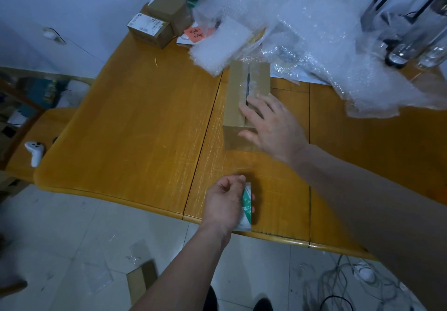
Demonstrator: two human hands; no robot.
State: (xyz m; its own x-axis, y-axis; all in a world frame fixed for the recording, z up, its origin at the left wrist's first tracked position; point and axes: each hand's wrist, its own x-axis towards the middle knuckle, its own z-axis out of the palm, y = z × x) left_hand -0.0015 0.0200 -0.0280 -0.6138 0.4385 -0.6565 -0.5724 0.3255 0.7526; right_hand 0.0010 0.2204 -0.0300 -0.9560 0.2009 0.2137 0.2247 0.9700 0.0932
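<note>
A brown cardboard box (pixel 242 85) lies on the wooden table (pixel 135 117), its top flaps meeting along a dark seam with clear tape over it. My right hand (pixel 273 126) rests flat on the near end of the box top, fingers spread and straight. Close to the table's front edge, my left hand (pixel 225 201) grips a roll of clear tape (pixel 246 204) with a green and white core. A faint strip of clear tape seems to run from the roll up toward the box's near face.
Sheets of bubble wrap (pixel 314 32) cover the far right of the table. Small cardboard boxes (pixel 159 20) stand at the far left corner. Glass tubes (pixel 411 44) lie at far right. A white controller (pixel 35 152) sits on a chair at left. Cables (pixel 350 281) trail on the floor.
</note>
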